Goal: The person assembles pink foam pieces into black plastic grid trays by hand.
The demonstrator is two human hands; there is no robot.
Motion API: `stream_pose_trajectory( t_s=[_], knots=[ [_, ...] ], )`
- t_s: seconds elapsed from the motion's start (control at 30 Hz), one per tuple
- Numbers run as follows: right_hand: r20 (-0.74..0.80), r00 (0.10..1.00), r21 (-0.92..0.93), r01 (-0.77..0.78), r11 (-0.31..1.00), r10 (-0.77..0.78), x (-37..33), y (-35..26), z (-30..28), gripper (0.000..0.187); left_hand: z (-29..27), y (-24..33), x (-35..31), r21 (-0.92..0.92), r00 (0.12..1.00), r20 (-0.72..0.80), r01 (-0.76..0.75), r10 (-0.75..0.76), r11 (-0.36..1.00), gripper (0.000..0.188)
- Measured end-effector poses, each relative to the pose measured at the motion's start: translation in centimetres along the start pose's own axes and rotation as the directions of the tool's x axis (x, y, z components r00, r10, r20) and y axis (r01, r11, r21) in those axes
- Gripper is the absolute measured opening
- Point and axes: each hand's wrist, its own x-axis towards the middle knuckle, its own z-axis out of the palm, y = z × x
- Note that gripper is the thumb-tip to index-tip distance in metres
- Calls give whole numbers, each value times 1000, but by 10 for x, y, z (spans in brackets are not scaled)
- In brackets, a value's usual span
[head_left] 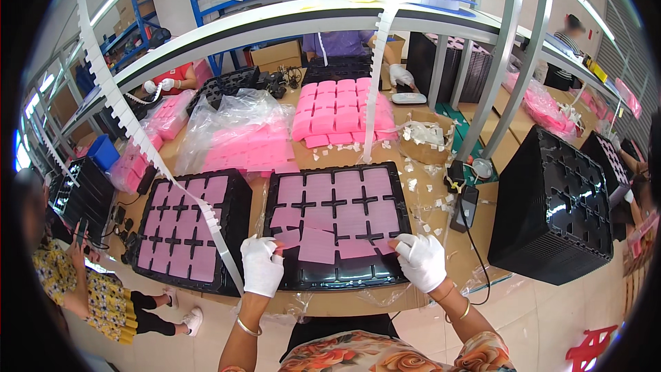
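Note:
A black plastic tray (337,277) with cross-shaped dividers lies before me, most of its compartments covered by pink foam sheet (358,203). Across its near row runs a strip of pink foam pieces (317,245), with one piece tilted out of line. My left hand (262,266), in a white glove with bare fingertips, pinches the strip's left end at the tray's near left. At the other end, my right hand (421,262), gloved alike, has its fingers closed on the strip's right end. Part of the near row shows bare black plastic.
Left stands a stack of black trays (237,213) with pink sheets; a taller black stack (551,213) stands right. Beyond are piled pink foam blocks (337,107) and clear plastic bags (237,124). A white notched strip (158,158) hangs across the left. Co-workers stand around.

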Motion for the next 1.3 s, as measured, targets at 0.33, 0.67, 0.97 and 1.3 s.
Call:
stream_pose_trajectory(
  t_s=[0.33, 0.67, 0.97, 1.3],
  knots=[
    [-54, 999, -60, 6, 998, -10, 13, 3, -6, 22, 4, -8, 0, -19, 998, -12, 61, -61, 998, 13],
    [112, 993, -25, 42, 999, -39, -1, 3, -15, 24, -18, -6, -6, -60, 995, 91, -42, 48, 997, 18],
    [421, 906, 85, 12, 996, -46, -3, 0, -56, 30, -58, -18, -19, -216, 886, 457, 27, 77, 976, 32],
    [469, 880, 803, -459, 381, 70, 73, 0, 44, 30, 24, -13, 69, -756, 775, 632, 620, -11, 209, 21]
  ],
)
